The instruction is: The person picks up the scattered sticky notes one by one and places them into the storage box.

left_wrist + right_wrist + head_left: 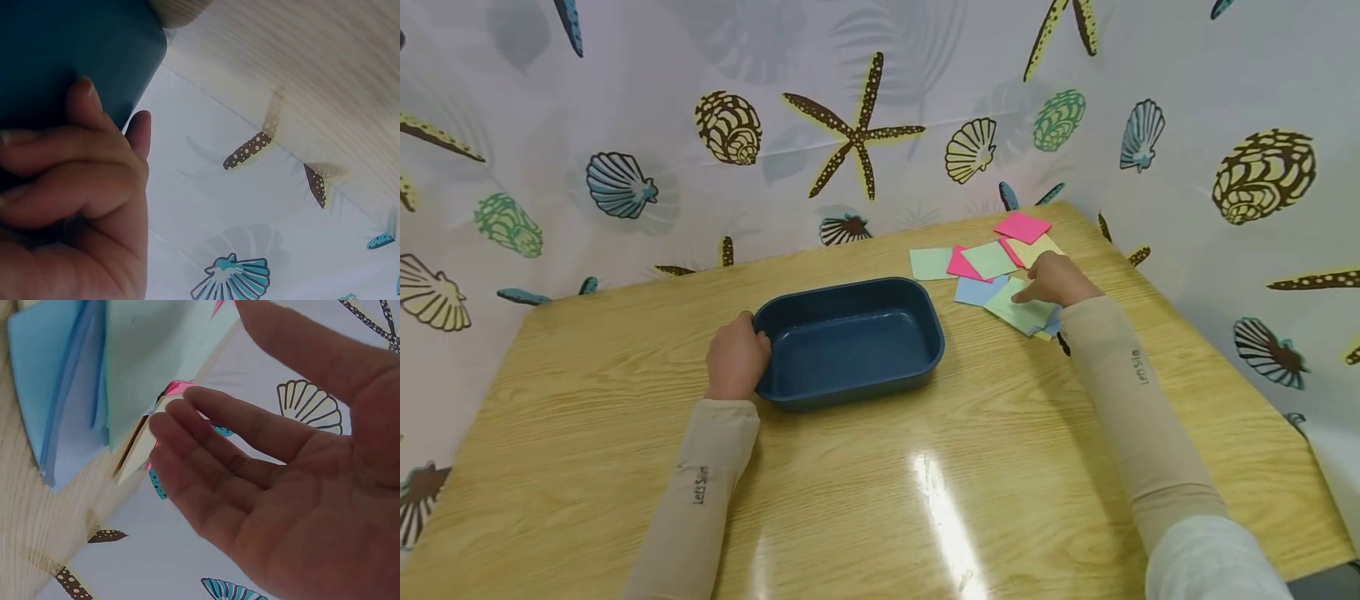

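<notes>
A dark blue rectangular plastic tub [850,387] stands on the table in the head view. My left hand [737,357] grips the tub's left wall, and in the left wrist view the fingers [69,187] curl against its blue side. At the far right, my right hand [1056,279] reaches over a spread of sticky notes. Its thumb is over a pale green sticky note [1018,307]; whether it touches is unclear. In the right wrist view the right fingers [206,450] are extended, with the thumb apart and nothing held between them. Blue sticky notes [62,394] lie beside the green one.
More notes lie behind the right hand: a pink note [1022,227], a yellow note [1036,248] and a green note [929,264] at the left of the spread. A patterned cloth [917,192] with shells and starfish hangs along the back and right edges of the wooden table [850,492].
</notes>
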`<act>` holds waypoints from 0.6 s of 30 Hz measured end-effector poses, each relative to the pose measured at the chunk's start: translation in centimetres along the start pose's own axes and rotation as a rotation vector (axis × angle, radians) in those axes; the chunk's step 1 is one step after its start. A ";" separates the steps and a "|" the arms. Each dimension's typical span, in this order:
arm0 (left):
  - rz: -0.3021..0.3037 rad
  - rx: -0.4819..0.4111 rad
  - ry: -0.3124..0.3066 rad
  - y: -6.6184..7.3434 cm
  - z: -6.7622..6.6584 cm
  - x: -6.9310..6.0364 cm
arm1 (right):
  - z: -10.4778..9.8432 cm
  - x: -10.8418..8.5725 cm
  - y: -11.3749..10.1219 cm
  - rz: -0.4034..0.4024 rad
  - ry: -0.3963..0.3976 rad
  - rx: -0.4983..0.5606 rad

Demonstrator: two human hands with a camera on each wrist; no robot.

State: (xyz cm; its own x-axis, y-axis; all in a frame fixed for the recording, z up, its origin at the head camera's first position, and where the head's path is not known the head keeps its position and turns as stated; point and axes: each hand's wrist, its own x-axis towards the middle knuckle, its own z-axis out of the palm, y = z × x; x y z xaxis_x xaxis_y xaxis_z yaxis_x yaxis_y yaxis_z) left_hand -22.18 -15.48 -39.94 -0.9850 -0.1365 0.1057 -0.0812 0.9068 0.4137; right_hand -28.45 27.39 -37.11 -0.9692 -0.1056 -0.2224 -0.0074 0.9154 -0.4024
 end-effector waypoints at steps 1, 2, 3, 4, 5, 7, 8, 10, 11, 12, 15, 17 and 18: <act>0.000 0.000 0.002 0.0 0.0 0.0 | 0.1 0.1 0.1 0.001 -0.016 -0.013; -0.001 0.001 0.001 0.0 0.0 0.0 | 0.2 0.2 0.2 0.007 -0.031 -0.013; 0.000 0.002 0.000 0.1 0.0 -0.1 | 0.3 0.2 0.2 0.013 -0.043 -0.015; 0.001 0.004 -0.001 0.1 -0.1 -0.1 | 0.4 0.2 0.2 0.016 -0.051 -0.014; 0.003 0.006 -0.002 0.1 -0.1 -0.1 | 0.4 0.2 0.1 0.016 -0.054 -0.012; 0.008 0.008 -0.003 0.1 -0.2 -0.1 | 0.5 0.3 0.1 0.028 -0.067 -0.005; 0.011 0.009 -0.003 0.1 -0.2 -0.1 | 0.5 0.3 0.1 0.035 -0.073 -0.003; 0.015 0.011 -0.003 0.1 -0.1 -0.1 | 0.5 0.3 0.0 0.043 -0.076 -0.008; 0.015 0.010 -0.003 0.1 -0.1 -0.1 | 0.5 0.3 0.0 0.049 -0.075 -0.009; 0.014 0.009 -0.002 0.1 -0.1 -0.1 | 0.5 0.3 0.0 0.053 -0.073 -0.011; 0.008 0.005 -0.003 0.1 -0.1 -0.1 | 0.4 0.4 0.0 0.054 -0.046 -0.027; 0.004 0.002 -0.004 0.1 -0.1 0.0 | 0.5 0.5 0.1 0.053 -0.023 -0.042; 0.004 0.000 -0.004 0.1 -0.1 0.0 | 0.5 0.6 0.1 0.052 -0.012 -0.050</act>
State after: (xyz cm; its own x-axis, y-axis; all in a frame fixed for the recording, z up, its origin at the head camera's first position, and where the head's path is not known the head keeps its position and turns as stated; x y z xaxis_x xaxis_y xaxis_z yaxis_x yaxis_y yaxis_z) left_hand -22.14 -15.45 -39.83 -0.9859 -0.1315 0.1032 -0.0777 0.9074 0.4131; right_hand -28.88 27.27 -37.70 -0.9656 -0.0622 -0.2524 0.0299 0.9379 -0.3455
